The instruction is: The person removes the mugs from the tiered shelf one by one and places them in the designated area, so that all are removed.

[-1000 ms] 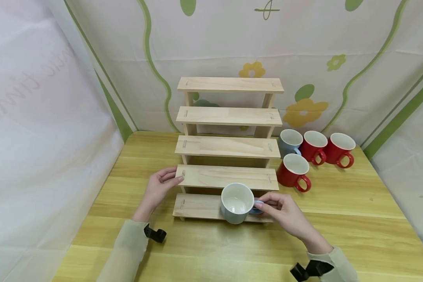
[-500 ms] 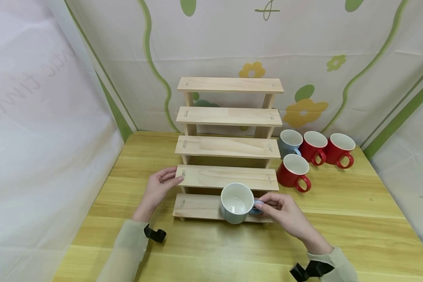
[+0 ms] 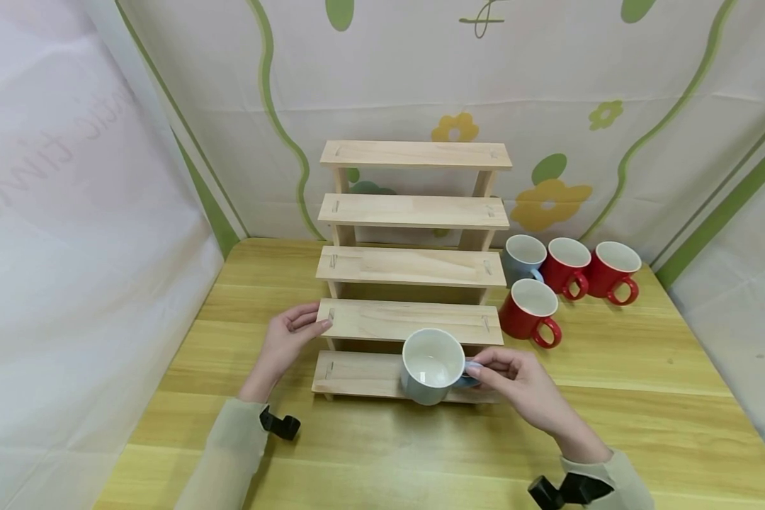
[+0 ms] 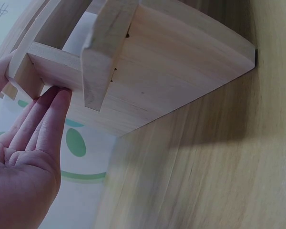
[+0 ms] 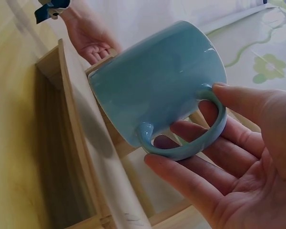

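Observation:
A light blue mug with a white inside is over the right half of the lowest step of a wooden tiered shelf. My right hand holds it by the handle, which points right; the right wrist view shows the thumb at the top of the handle and fingers around and through it. Whether the mug's base touches the step I cannot tell. My left hand grips the left end of the second step from the bottom, thumb on top and fingers underneath.
Right of the shelf stand several mugs: another light blue mug beside the shelf, a red mug in front of it, and two further red ones, a middle mug and a right mug. A printed cloth hangs behind the wooden table.
The light blue mug and my right hand have shifted slightly to the right, the mug appearing a little raised. My left hand keeps its grip on the shelf.

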Action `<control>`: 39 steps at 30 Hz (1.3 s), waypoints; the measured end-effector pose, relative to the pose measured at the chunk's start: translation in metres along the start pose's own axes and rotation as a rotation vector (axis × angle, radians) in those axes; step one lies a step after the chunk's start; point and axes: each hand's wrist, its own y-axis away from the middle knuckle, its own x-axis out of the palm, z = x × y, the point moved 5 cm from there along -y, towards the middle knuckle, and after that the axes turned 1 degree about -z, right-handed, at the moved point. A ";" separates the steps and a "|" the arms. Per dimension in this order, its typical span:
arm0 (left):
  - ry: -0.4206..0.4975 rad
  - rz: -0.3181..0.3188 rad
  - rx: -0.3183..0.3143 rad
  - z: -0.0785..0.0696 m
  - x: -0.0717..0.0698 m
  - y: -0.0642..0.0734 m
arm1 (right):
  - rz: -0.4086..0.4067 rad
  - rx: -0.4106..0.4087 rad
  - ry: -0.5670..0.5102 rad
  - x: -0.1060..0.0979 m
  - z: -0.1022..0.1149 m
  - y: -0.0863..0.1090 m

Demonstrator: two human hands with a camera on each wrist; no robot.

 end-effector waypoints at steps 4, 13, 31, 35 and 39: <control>0.004 0.003 -0.001 0.000 0.000 0.000 | -0.006 -0.009 -0.013 -0.004 0.004 0.001; 0.001 -0.001 -0.001 0.000 0.000 -0.001 | -0.029 -0.069 -0.016 -0.018 0.017 0.005; -0.002 -0.001 -0.001 0.000 0.000 0.001 | -0.191 -0.140 0.011 -0.061 0.040 0.018; 0.002 0.001 -0.001 0.000 0.000 0.001 | -0.226 -0.154 -0.007 -0.073 0.042 0.021; 0.002 0.001 0.002 0.000 0.000 0.000 | -0.265 -0.162 -0.001 -0.084 0.043 0.025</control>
